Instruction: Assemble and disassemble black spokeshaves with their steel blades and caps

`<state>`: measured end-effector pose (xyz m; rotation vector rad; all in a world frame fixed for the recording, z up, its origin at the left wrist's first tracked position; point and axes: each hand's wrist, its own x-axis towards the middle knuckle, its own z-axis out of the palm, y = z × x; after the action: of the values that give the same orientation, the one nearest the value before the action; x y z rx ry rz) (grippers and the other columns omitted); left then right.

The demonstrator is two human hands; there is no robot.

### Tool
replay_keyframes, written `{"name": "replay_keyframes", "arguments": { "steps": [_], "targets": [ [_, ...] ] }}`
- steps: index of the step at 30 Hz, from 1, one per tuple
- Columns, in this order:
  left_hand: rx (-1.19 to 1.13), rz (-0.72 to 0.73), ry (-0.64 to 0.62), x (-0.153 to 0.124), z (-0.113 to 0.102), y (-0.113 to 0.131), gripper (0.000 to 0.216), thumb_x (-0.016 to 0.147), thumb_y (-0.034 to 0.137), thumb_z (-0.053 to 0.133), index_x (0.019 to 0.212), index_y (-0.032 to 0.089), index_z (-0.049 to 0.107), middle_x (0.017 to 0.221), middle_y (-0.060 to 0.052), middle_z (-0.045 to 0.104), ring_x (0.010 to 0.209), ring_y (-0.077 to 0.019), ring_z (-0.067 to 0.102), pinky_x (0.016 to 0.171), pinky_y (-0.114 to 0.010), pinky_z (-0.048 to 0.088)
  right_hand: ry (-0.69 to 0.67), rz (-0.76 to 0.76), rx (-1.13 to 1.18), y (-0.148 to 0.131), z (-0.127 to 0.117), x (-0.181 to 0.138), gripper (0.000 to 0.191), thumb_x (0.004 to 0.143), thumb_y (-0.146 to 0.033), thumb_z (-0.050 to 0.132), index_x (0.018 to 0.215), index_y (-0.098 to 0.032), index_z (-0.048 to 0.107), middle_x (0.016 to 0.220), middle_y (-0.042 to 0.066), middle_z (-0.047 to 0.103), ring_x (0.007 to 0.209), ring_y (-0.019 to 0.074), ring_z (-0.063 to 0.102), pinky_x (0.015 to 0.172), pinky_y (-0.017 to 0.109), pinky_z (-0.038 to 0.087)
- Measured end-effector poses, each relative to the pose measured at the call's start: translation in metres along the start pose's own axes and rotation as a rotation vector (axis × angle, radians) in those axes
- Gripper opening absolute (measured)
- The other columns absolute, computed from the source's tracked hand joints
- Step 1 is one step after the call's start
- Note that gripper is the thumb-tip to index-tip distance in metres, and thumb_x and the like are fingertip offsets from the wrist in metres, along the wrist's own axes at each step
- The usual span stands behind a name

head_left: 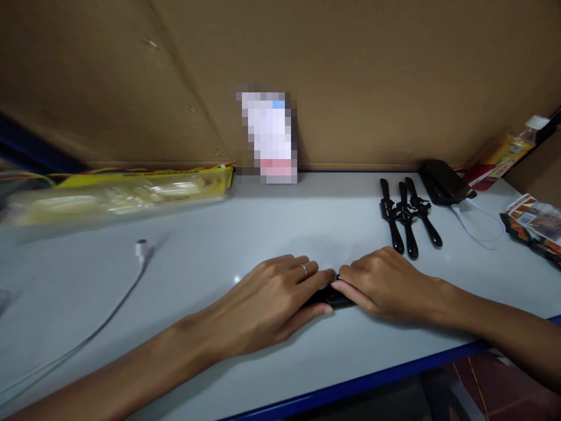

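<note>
Low on the white table, both hands are closed around a black spokeshave (338, 299), mostly covered by my fingers. My left hand (280, 292), with a ring on one finger, grips it from the left, thumb along the near side. From the right, my right hand (390, 286) wraps its other part, and its thumb presses near the middle. The hands almost meet there. Just beyond my right hand, three similar black spokeshaves (407, 219) lie side by side with their handles pointing toward me.
A white cable (114, 310) crosses the table (188, 257) on the left. Behind it lies a plastic-wrapped yellow package (131, 196). A blurred upright card or screen (272, 134) leans against the cardboard wall (372, 76). At the right are a black case (445, 181), a bottle (521, 146) and wrappers (537, 219).
</note>
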<state>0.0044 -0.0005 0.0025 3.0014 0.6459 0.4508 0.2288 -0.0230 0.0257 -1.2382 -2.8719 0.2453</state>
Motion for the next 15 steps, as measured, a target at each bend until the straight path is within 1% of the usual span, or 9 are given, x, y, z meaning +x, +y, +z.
{"name": "replay_keyframes", "arguments": {
  "steps": [3,6,7,9,11,12,13,15],
  "targets": [
    [0.032,-0.046,0.022,-0.003,0.002,-0.008,0.040,0.105,0.047,0.035,0.110,0.018,0.062,0.077,-0.003,0.066,0.063,-0.0189,0.061,0.058,-0.032,0.046,0.043,0.009,-0.030,0.002,0.000,0.000,0.037,0.105,-0.038,0.042,0.089,-0.015,0.066,0.076,0.006,0.072,0.059,0.0140,0.056,0.057,0.032,0.023],
    [0.062,-0.122,0.002,-0.007,0.001,-0.018,0.041,0.104,0.048,0.036,0.105,0.019,0.064,0.077,-0.004,0.069,0.063,-0.0188,0.063,0.058,-0.031,0.044,0.111,0.053,-0.033,0.010,-0.004,0.001,0.040,0.105,-0.039,0.041,0.086,-0.016,0.067,0.071,0.004,0.069,0.056,0.0133,0.052,0.056,0.032,0.021],
    [0.088,-0.173,-0.010,-0.008,0.001,-0.022,0.042,0.103,0.051,0.036,0.101,0.019,0.064,0.075,-0.004,0.069,0.062,-0.0191,0.063,0.056,-0.030,0.042,0.139,0.074,-0.033,0.014,-0.005,0.001,0.040,0.105,-0.038,0.041,0.084,-0.016,0.067,0.069,0.003,0.067,0.055,0.0130,0.050,0.055,0.031,0.020],
    [0.148,-0.323,-0.038,-0.009,0.000,-0.026,0.044,0.101,0.056,0.038,0.097,0.020,0.063,0.071,-0.004,0.069,0.058,-0.0196,0.061,0.051,-0.029,0.035,0.206,0.130,-0.033,0.023,-0.008,0.001,0.040,0.105,-0.037,0.042,0.079,-0.017,0.066,0.065,0.002,0.064,0.054,0.0126,0.047,0.055,0.031,0.019],
    [0.179,-0.474,-0.076,-0.008,0.000,-0.028,0.043,0.098,0.057,0.040,0.097,0.020,0.062,0.069,-0.004,0.068,0.053,-0.0196,0.059,0.048,-0.029,0.028,0.269,0.195,-0.036,0.032,-0.010,0.001,0.040,0.103,-0.035,0.043,0.074,-0.018,0.065,0.062,0.001,0.060,0.053,0.0124,0.044,0.056,0.031,0.020],
    [0.176,-0.524,-0.093,-0.008,0.000,-0.027,0.041,0.098,0.055,0.041,0.098,0.019,0.062,0.069,-0.004,0.068,0.052,-0.0194,0.058,0.048,-0.028,0.027,0.291,0.222,-0.038,0.036,-0.011,0.001,0.041,0.103,-0.035,0.044,0.071,-0.018,0.063,0.060,0.000,0.059,0.052,0.0122,0.043,0.056,0.031,0.020],
    [0.163,-0.546,-0.103,-0.007,0.000,-0.027,0.040,0.098,0.053,0.041,0.099,0.019,0.061,0.070,-0.005,0.068,0.053,-0.0192,0.057,0.048,-0.028,0.027,0.305,0.245,-0.038,0.039,-0.011,0.001,0.041,0.102,-0.034,0.044,0.069,-0.019,0.062,0.060,0.000,0.058,0.052,0.0122,0.042,0.056,0.031,0.021],
    [0.128,-0.529,-0.101,-0.005,0.000,-0.026,0.038,0.098,0.048,0.039,0.101,0.019,0.062,0.075,-0.006,0.068,0.055,-0.0188,0.058,0.050,-0.029,0.030,0.309,0.269,-0.032,0.042,-0.010,0.001,0.038,0.101,-0.033,0.045,0.070,-0.019,0.062,0.061,0.000,0.059,0.053,0.0125,0.043,0.056,0.031,0.023]
  ]
}}
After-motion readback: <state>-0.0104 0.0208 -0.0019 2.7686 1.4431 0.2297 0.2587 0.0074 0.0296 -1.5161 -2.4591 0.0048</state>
